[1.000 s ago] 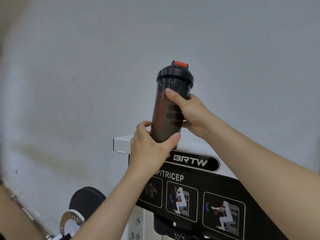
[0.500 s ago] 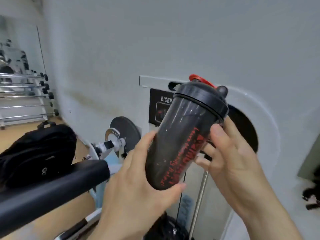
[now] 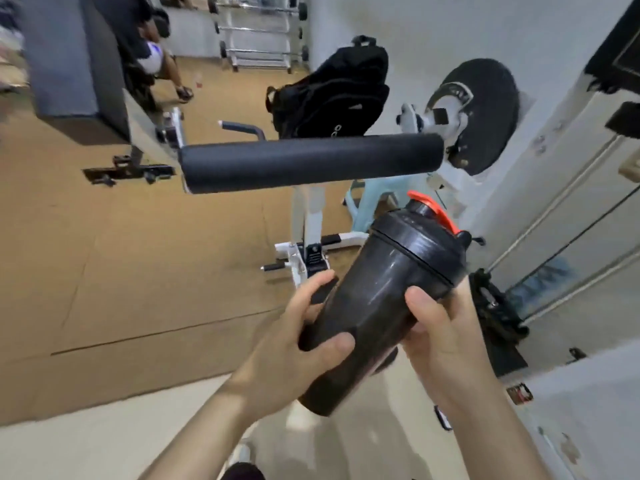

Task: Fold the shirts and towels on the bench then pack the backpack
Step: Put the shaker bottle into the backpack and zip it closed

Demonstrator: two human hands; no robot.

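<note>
A black shaker bottle (image 3: 384, 289) with a red flip cap is tilted to the right in front of me. My left hand (image 3: 294, 348) wraps its lower body from the left. My right hand (image 3: 440, 327) grips its upper body just under the lid from the right. A black backpack (image 3: 332, 91) stands upright behind a black padded roller (image 3: 311, 162), well beyond the bottle. No shirts or towels are in view.
The roller belongs to a white-framed gym machine (image 3: 308, 223) on a brown floor. A black weight plate (image 3: 485, 112) hangs at the right by the white wall. A barbell rack (image 3: 263, 32) stands at the back. A seated person (image 3: 149, 53) is at the far left.
The bottle came off the machine's top and down to chest height, both hands still on it. My view swung left and down, bringing the backpack, roller and floor into sight.
</note>
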